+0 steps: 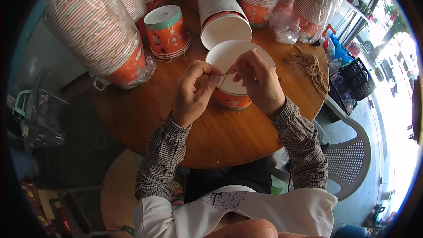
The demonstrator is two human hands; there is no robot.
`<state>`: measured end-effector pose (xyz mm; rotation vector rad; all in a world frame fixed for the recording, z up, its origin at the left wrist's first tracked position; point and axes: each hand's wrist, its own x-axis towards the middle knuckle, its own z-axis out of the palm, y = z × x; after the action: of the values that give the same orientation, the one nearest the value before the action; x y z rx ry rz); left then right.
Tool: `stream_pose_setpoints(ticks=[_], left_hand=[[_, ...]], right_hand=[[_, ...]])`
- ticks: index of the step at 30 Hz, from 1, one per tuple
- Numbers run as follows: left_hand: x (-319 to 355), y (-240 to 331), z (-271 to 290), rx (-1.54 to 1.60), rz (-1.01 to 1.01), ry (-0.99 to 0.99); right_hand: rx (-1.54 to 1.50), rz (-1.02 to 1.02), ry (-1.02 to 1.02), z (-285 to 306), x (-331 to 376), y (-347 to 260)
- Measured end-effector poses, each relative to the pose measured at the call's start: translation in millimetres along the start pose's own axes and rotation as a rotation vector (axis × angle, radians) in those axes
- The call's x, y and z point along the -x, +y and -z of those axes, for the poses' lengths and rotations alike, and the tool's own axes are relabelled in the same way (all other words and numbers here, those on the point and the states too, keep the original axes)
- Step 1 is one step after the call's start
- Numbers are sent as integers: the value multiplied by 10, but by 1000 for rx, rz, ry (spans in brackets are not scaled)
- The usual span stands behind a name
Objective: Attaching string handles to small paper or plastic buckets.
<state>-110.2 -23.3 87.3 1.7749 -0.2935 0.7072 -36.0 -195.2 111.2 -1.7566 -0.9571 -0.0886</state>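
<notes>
An upright paper bucket (233, 101), orange outside and white inside, stands on the wooden table in front of me. Over its near rim, a thin tan cord (227, 73) runs between my hands. My left hand (193, 90) pinches it between thumb and fingertips. From the other side my right hand (261, 81) grips the same cord with curled fingers, and a short end pokes up above them. Part of the bucket's opening is hidden behind my hands. A loose bundle of similar tan cords (312, 68) lies near the table's right edge.
Left of the bucket, an upside-down orange bucket (166, 37) rests on several rims. A nested stack of white buckets (218, 9) lies on its side behind. Tall plastic-wrapped stacks (90, 24) line the table's far side. At right stand a plastic chair (350, 158) and black crate (356, 77).
</notes>
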Motion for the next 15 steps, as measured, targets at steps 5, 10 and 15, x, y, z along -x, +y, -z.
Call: stream_pose_setpoints(ticks=[5,10,15], left_hand=[[1,25,17,-153,-156,7],[34,-88,-45,-305,-332,-28],[3,-79,-74,-158,-133,41]], right_hand=[[95,107,97,-18,-2,58],[206,77,153,-18,0,55],[228,107,166,42,12,25]])
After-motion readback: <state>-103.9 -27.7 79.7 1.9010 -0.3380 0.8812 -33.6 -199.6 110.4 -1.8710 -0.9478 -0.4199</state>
